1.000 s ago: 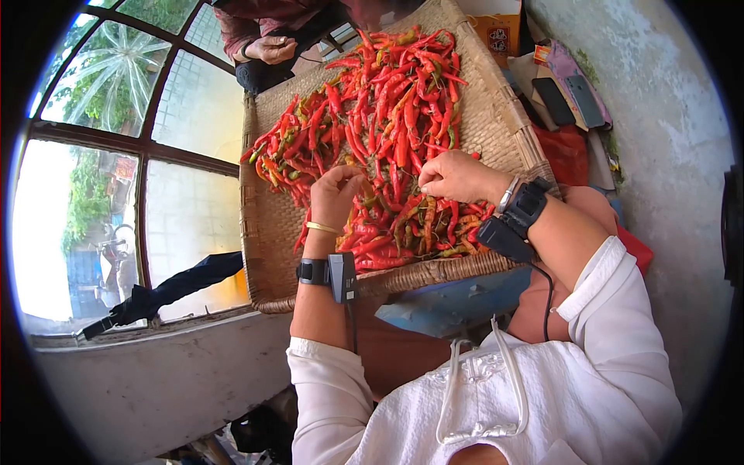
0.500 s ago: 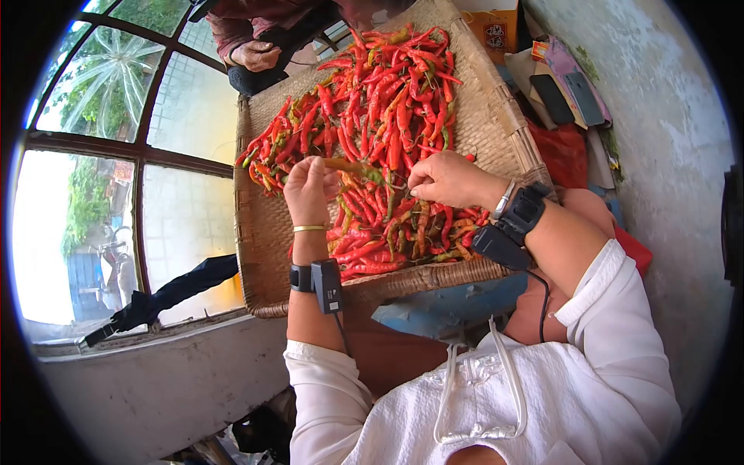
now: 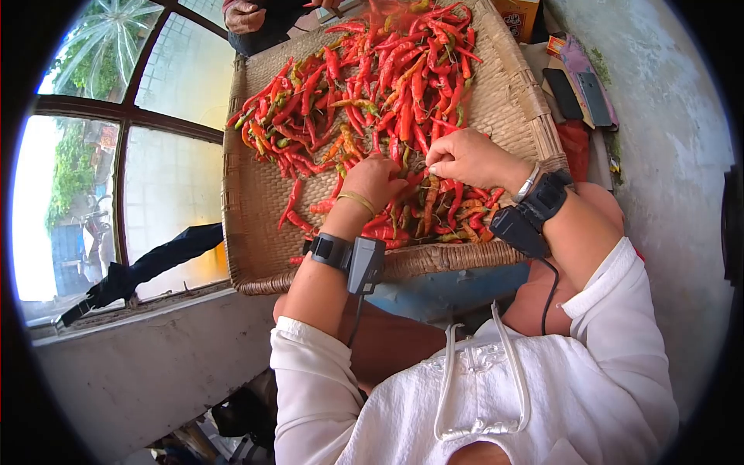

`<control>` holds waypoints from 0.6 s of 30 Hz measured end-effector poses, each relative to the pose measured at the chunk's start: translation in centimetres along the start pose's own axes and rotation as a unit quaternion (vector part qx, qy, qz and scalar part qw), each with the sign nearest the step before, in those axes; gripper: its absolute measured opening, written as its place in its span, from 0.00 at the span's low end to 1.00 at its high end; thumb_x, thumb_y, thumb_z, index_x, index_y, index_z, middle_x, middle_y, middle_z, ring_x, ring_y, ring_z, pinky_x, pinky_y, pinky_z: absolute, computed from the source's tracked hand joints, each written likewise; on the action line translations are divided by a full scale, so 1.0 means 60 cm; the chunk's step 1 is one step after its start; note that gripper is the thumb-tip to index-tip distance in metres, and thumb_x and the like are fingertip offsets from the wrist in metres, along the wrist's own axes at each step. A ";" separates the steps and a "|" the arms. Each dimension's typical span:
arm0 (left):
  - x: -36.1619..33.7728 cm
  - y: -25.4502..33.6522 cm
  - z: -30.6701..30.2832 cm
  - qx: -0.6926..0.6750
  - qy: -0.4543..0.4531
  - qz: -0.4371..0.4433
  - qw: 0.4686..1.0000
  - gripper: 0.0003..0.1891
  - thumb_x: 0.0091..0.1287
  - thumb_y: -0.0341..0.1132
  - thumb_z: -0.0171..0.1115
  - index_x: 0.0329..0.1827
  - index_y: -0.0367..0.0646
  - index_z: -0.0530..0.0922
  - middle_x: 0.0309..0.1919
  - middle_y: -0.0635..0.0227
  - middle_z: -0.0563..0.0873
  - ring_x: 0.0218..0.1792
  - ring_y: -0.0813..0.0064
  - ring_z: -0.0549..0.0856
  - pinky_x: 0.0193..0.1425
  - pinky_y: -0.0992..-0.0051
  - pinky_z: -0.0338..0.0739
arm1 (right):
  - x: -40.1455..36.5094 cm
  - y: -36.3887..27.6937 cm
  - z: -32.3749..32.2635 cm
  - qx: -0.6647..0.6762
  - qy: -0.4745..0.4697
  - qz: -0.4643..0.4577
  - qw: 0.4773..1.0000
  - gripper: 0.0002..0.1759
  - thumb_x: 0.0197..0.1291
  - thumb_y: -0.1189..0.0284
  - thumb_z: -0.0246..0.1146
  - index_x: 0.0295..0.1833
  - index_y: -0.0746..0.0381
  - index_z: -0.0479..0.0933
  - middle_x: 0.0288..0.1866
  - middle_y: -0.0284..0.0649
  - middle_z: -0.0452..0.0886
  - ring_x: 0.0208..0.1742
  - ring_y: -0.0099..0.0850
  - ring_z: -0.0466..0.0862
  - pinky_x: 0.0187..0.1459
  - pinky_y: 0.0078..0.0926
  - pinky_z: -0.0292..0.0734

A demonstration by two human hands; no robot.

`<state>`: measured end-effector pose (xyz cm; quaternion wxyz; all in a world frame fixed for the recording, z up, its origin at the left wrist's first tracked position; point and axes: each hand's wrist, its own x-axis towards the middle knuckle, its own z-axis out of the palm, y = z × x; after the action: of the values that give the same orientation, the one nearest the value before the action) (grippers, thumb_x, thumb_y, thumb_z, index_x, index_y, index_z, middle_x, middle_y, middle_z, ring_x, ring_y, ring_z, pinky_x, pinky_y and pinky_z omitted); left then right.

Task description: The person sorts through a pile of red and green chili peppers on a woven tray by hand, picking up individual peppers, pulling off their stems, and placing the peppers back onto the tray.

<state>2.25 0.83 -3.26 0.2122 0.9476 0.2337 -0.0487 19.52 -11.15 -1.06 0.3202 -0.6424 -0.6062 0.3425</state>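
Many red chili peppers [image 3: 399,62], with some greenish and orange ones among them, lie heaped on a woven tray [image 3: 263,178]. Over the lower middle of the heap is my left hand [image 3: 372,182], its fingers bent down among the peppers; what they hold, if anything, is hidden. To its right my right hand [image 3: 473,161] is closed, thumb and forefinger pinched together just above the peppers. Anything in that pinch is too small to make out. The two hands are close together but apart.
A co-worker's hand [image 3: 245,17] is at the tray's far left edge. Two phones [image 3: 563,93] lie on cloth at the right, near a box [image 3: 518,17]. A folded dark umbrella [image 3: 163,260] leans by the window at the left.
My left hand has moved right and down onto the heap, and the long brownish pepper no longer shows in it. My right hand has shifted slightly right. The view has tilted down.
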 end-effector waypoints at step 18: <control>0.004 -0.024 -0.067 -0.256 -0.090 -0.170 0.947 0.09 0.62 0.34 0.58 0.38 0.37 0.75 0.24 0.71 0.79 0.21 0.83 0.79 0.23 0.85 0.74 | 0.000 -0.007 -0.010 -0.019 -0.045 -0.023 0.999 0.13 0.49 0.64 0.61 0.33 0.65 0.78 0.26 0.44 0.80 0.31 0.36 0.80 0.35 0.30 0.73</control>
<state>1.75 3.81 -0.19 0.4566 0.7990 0.3761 -0.1080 19.79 -11.10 -0.37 0.2883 -0.6185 -0.6408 0.3517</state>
